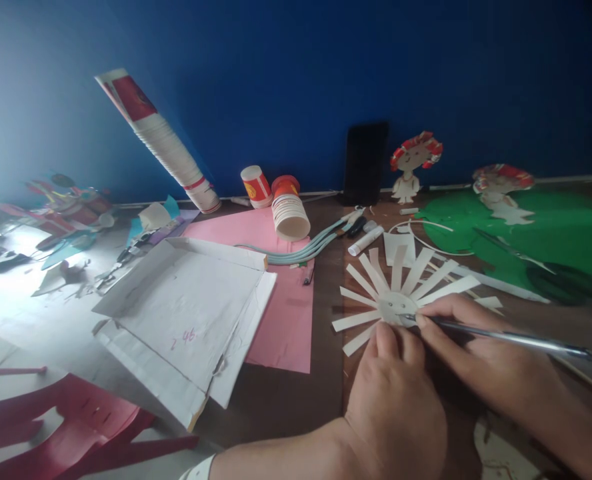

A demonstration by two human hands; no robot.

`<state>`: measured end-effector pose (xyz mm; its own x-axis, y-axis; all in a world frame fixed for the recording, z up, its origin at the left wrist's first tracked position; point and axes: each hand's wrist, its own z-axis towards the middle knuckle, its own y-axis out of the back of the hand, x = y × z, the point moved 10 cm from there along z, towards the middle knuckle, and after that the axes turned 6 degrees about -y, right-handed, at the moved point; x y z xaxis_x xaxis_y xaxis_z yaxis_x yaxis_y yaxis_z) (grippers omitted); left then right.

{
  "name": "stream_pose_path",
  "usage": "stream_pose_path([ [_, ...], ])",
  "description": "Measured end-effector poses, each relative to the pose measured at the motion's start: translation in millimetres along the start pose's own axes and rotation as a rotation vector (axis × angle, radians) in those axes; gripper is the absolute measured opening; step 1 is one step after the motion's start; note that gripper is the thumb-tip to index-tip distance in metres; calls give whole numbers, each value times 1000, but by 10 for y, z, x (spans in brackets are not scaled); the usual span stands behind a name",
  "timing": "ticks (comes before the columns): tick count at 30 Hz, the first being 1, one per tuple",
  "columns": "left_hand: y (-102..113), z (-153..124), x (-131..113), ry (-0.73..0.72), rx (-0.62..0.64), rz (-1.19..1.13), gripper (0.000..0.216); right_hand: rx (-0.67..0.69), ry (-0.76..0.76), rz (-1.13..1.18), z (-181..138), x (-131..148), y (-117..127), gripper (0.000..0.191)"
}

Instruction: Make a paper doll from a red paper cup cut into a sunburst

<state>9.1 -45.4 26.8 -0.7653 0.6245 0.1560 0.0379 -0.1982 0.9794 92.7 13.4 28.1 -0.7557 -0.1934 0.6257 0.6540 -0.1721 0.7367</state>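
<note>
A white paper cutout (390,301) with a round middle and strips fanning out lies on the brown table. Two small dot eyes and a short line mark its middle. My left hand (399,393) has its fingers curled together on the cutout's lower edge, holding it against the table. In my right hand (481,347) a silver-and-clear pen (516,335) is pinched, its tip touching the round middle. White paper scraps (399,249) lie just beyond the strips.
Left are an open white box lid (176,300), pink paper (286,333), paper cups (290,217) and a tall leaning cup stack (161,143). Behind stand a dark phone-like slab (365,163) and a paper figure (413,163). Scissors (521,257) lie on green paper (576,223). A red chair (86,427) is lower left.
</note>
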Motion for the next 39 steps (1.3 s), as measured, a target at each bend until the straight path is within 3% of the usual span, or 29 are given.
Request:
stream_pose_path([
  [39, 27, -14, 25, 41, -66, 8, 40, 7, 17, 16, 15, -44, -46, 25],
])
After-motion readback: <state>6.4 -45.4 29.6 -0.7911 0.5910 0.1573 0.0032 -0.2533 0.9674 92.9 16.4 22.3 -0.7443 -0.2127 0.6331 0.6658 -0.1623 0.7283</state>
